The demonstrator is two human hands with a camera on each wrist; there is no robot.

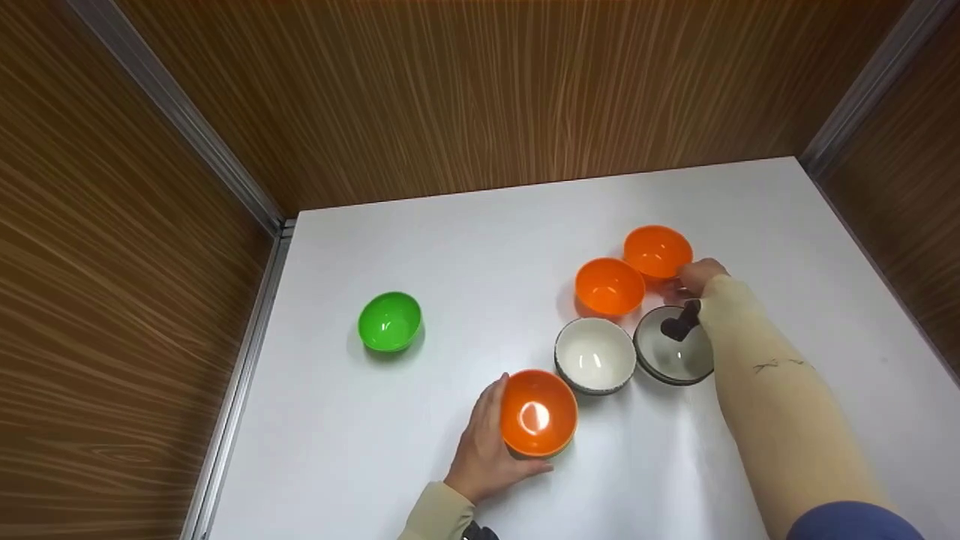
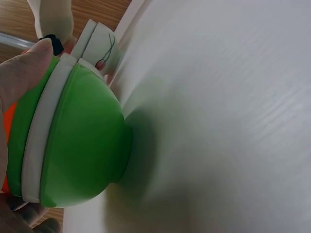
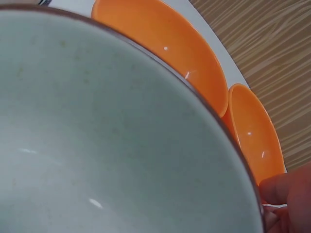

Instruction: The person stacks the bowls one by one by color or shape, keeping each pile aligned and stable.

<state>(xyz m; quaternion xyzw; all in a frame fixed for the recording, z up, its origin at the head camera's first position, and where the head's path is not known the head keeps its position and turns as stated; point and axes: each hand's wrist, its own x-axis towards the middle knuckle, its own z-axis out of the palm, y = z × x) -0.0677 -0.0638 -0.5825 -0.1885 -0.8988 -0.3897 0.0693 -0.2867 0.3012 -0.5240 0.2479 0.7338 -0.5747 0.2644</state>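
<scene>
My left hand (image 1: pixel 487 450) holds a stack of bowls near the front of the table, its thumb and fingers spread round the sides. The top one is an orange bowl (image 1: pixel 536 412); below it, the left wrist view shows green bowls (image 2: pixel 87 141) with a white bowl (image 2: pixel 38 141) between them. At the back right, my right hand (image 1: pixel 701 276) grips the side of the far orange bowl (image 1: pixel 656 251), its lower fingers partly hidden. A second orange bowl (image 1: pixel 609 285) sits close against it. Under my right wrist stand stacked grey-white bowls (image 1: pixel 667 356) with dark rims.
A white bowl (image 1: pixel 596 354) stands between the stack and the grey-white bowls. Off to the left sits a lone green bowl (image 1: pixel 390 322). Wood-grain panels (image 1: pixel 480 97) rise behind and at both sides of the white table (image 1: pixel 465 247).
</scene>
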